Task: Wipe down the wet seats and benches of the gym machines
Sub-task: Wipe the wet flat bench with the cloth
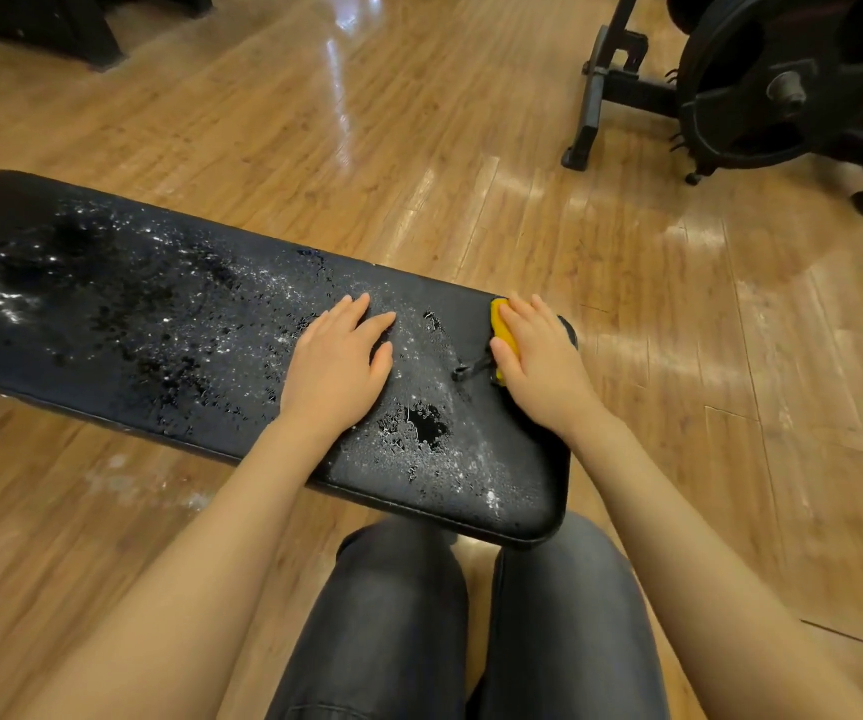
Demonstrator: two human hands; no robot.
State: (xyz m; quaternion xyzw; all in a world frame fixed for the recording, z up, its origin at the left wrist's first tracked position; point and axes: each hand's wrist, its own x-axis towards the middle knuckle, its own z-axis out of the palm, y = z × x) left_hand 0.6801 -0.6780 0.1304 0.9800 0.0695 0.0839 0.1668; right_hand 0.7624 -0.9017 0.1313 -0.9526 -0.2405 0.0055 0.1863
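Wiping under way: right hand [538, 356] pressed the yellow cloth [502, 327] flat-fingered, left hand [338, 356] lay open; next, sweep across the wet bench surface [133, 304].

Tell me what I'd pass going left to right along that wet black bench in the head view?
Puddled, droplet-covered black padded bench → left hand resting flat on the pad → small black loop → yellow wiping cloth → right hand pressing it at the bench's end.
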